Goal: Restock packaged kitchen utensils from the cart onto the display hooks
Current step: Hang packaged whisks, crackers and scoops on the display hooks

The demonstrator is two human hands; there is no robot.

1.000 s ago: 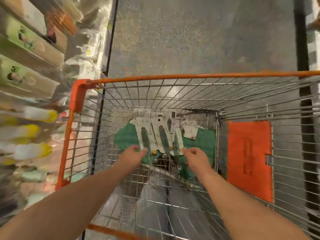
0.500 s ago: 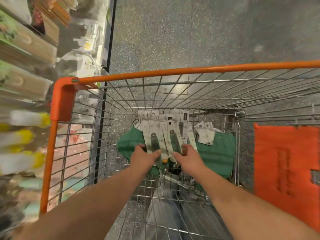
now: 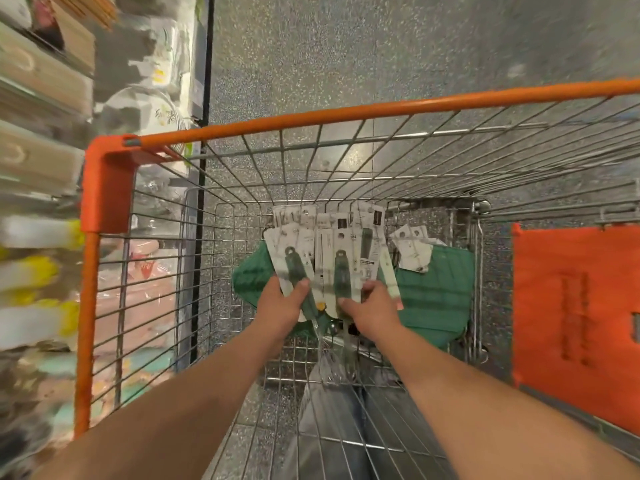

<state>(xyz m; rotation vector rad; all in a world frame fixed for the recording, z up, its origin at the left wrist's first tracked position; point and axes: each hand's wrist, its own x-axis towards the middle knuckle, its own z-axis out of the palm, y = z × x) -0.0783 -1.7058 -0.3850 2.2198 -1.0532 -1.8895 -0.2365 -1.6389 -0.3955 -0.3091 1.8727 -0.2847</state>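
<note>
- A wire cart [image 3: 346, 161] with an orange rim fills the view, seen from above; both bare forearms reach down into it.
- Inside the cart, toward its far end, a fan of packaged utensils [image 3: 329, 251] on white cards is held up, each showing a dark green handle.
- The left hand [image 3: 280, 306] grips the left side of the fan, thumb curled over the front of a card.
- The right hand [image 3: 372, 311] grips the right side of the fan, fingers curled around the cards' lower ends.
- Under the fan, on the cart's floor, lies a green quilted cloth [image 3: 436, 292].
- A few more white cards [image 3: 412, 247] rest on that cloth, in the cart's far right corner.
- An orange panel [image 3: 571, 306] hangs at the cart's right side.
- Left of the cart, store shelves [image 3: 41, 168] of goods appear blurred.
- Beyond the cart is speckled grey floor [image 3: 346, 46].
</note>
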